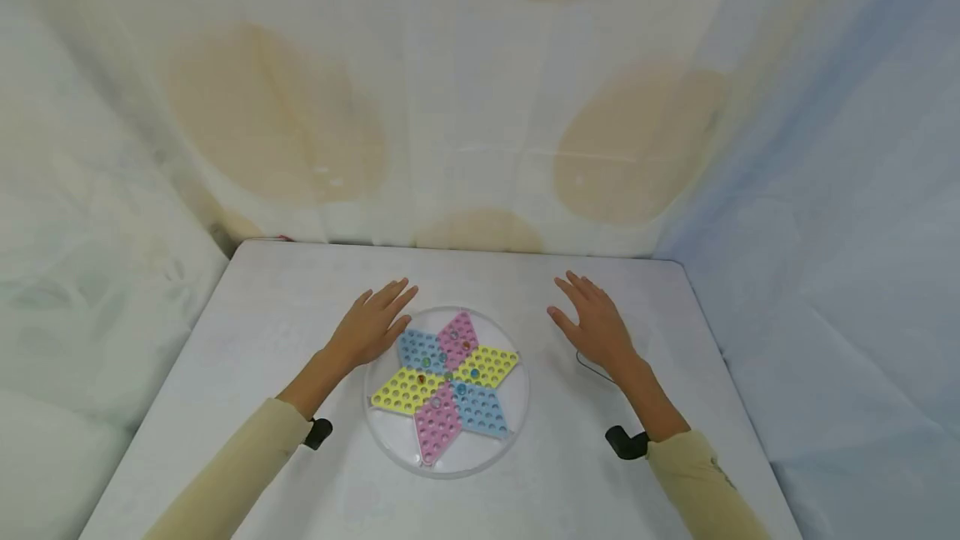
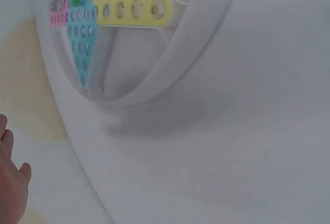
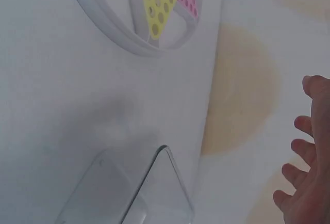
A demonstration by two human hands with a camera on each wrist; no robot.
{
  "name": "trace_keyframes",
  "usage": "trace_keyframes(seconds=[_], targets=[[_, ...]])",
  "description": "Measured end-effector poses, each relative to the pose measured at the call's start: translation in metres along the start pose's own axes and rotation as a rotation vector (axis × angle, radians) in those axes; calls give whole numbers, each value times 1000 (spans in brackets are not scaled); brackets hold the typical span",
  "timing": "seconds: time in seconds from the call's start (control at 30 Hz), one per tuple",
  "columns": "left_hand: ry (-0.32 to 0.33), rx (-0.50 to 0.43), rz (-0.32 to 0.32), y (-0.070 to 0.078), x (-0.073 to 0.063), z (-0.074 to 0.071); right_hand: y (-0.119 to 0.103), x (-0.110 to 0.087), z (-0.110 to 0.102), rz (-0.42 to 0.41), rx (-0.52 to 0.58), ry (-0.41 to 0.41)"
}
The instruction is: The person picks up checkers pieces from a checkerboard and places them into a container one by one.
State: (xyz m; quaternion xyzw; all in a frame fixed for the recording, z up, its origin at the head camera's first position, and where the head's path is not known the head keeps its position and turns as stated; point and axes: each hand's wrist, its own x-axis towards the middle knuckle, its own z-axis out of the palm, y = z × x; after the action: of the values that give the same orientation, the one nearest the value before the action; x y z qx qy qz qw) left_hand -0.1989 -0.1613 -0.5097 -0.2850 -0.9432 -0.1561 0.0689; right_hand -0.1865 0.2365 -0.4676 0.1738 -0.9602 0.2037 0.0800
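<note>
A round Chinese checkers board (image 1: 388, 432) with pink, yellow and blue star points lies on the white table. Several glass marbles (image 1: 475, 373) sit in holes about its middle. Over the board's upper left edge, my left hand (image 1: 369, 328) is held with fingers extended and nothing in it. My right hand (image 1: 597, 330) hovers right of the board, fingers spread, also holding nothing. The left wrist view catches part of the left hand (image 2: 11, 182) at its edge; the right wrist view shows the right hand (image 3: 309, 167) with its fingers apart.
A clear plastic box (image 3: 165, 193) stands on the table below my right hand; in the head view that hand and arm largely cover it. The white table (image 1: 300, 273) runs back to a pale curtain (image 1: 465, 107) with tan spots. Curtains also hang at both sides.
</note>
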Motion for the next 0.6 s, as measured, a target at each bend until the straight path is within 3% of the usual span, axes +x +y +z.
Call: trace_keyframes(seconds=[0.3,0.6], targets=[[-8,-25,-12,-2,-34,18,-16,-18,16,70,122,-17],[-26,-44,-40,-1,-55,31,-22,-35,31,69,207,7]])
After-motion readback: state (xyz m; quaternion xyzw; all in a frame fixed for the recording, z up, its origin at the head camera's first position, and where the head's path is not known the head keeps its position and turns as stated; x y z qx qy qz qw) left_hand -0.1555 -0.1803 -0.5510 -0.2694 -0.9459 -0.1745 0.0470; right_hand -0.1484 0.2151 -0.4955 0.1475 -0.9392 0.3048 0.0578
